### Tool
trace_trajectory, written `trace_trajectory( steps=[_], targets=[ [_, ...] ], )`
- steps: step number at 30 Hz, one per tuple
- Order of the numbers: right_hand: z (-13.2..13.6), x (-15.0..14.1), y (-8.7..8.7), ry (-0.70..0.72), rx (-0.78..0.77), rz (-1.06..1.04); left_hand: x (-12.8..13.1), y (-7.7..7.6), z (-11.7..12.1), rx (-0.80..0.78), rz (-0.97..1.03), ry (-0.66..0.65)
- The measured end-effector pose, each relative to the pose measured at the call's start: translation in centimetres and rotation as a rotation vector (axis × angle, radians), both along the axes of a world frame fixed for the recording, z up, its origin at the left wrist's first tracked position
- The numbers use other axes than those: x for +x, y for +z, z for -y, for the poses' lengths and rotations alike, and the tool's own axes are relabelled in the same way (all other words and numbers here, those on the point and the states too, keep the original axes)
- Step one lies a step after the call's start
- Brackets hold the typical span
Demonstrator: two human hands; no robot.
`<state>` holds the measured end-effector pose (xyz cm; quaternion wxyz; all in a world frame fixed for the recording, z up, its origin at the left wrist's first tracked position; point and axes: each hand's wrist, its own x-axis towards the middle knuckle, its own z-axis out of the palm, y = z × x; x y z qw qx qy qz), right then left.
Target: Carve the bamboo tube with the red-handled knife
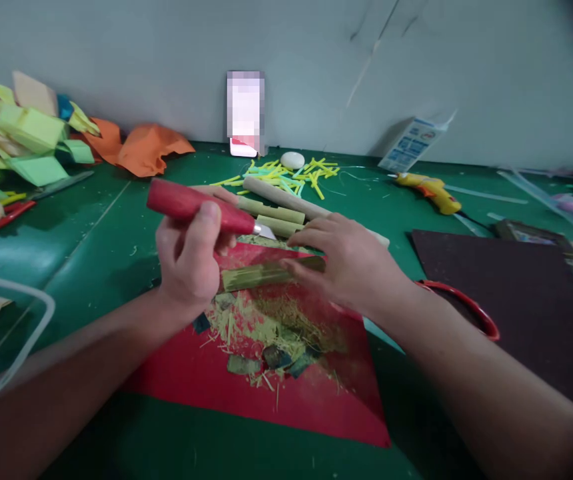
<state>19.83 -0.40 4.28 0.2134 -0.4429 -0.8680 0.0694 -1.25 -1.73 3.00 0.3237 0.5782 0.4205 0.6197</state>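
My left hand [186, 260] is wrapped round the thick red handle of a craft knife [186, 203]. The knife's short pale blade [265, 231] points right, towards the fingers of my right hand [341, 257]. That hand grips a length of split green bamboo [254, 275], its thumb lying across the near side. The bamboo's left end reaches close to my left hand. Beneath both hands lies a red sheet [326, 413], strewn with bamboo shavings [231, 323] and a few dark green chips [276, 357].
Beyond my hands lie more bamboo pieces [279, 211], a pale rod [286, 199] and yellow strips [321, 180]. A phone [245, 113] leans on the wall. Folded papers [31, 130] are piled left. On the right are a yellow glue gun [431, 192], dark sheet [506, 280] and red-handled scissors [476, 308].
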Motion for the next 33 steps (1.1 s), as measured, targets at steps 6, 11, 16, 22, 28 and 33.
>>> trace_trajectory(
  steps=[6,11,16,22,28,33],
  targets=[
    [-0.8,1.0,-0.6,0.033,-0.186,0.147,0.4,-1.1,-2.1,-0.115,0.199,-0.011],
    [-0.8,1.4,-0.7,0.053,-0.266,0.175,0.3,-1.5,-1.6,-0.148,0.030,-0.020],
    [-1.2,1.3,-0.7,0.136,-0.242,0.104,0.4,-1.9,-1.0,-0.192,0.013,-0.215],
    [-1.3,0.6,-1.0,0.084,-0.365,-0.031,0.4,-1.9,-0.7,-0.129,-0.108,-0.167],
    [-1.3,0.4,-1.1,0.136,-0.366,-0.035,0.5,-1.7,-0.5,-0.051,-0.297,-0.130],
    [-1.4,0.6,-1.5,0.185,-0.340,-0.035,0.3,-1.8,-0.6,-0.016,-0.344,-0.147]
  ],
)
